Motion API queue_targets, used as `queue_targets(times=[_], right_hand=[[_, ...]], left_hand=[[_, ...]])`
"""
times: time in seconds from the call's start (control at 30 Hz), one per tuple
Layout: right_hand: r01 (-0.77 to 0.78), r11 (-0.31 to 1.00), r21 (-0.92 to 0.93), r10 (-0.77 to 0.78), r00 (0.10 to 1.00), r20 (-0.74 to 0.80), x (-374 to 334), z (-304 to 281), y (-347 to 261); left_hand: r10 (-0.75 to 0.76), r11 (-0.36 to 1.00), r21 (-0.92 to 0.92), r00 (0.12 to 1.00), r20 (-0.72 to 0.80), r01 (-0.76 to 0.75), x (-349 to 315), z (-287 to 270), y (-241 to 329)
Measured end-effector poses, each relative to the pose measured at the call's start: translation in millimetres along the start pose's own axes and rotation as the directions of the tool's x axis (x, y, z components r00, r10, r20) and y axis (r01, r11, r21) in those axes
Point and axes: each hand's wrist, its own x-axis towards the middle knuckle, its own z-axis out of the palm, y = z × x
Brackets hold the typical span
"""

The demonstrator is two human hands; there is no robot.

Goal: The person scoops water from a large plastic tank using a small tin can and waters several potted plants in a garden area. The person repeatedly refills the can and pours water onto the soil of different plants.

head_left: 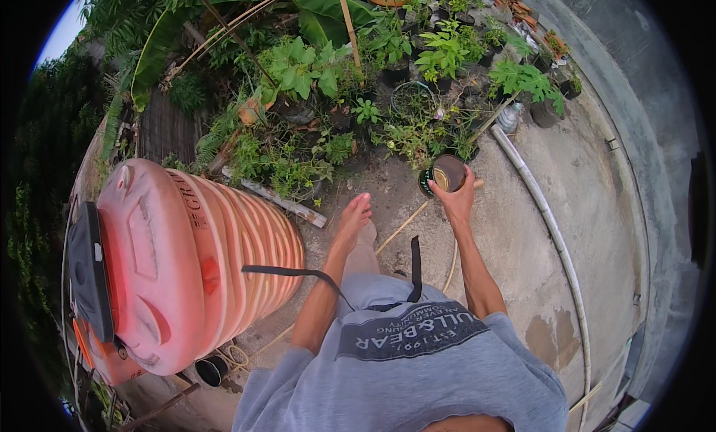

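Note:
My right hand (456,202) is wrapped round a round, open-topped cup (448,171). The cup is tilted so its brownish inside faces up; a yellowish patch shows at the bottom, and I cannot tell whether it is liquid. Dark colouring with green marks shows on its outer left side. To the left, my left hand (353,217) hangs in front of me with nothing in it, its fingers stretched out and close together. Potted plants (418,137) grow just beyond the cup.
A large pink ribbed water tank (242,246) with a black lid lies at my left. A pale pipe (548,219) runs along the concrete floor (604,201) at my right. Thin yellowish hose (403,227) lies by my feet. A black bucket (212,370) sits beside the tank.

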Motion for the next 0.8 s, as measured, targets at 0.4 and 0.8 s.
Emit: queue_targets(times=[0.4, 0.8], right_hand=[[0.192, 0.979, 0.063, -0.200, 0.895, 0.399, 147.8, 191.2, -135.2], [-0.022, 0.962, 0.271, -0.159, 0.764, 0.625, 252.9, 296.1, -194.7]], left_hand=[[0.043, 0.986, -0.167, 0.980, 0.194, -0.010, 169.1, -3.5, 184.7], [0.062, 0.954, -0.275, 0.976, -0.209, -0.120, 257.7, -49.7, 236.3]])
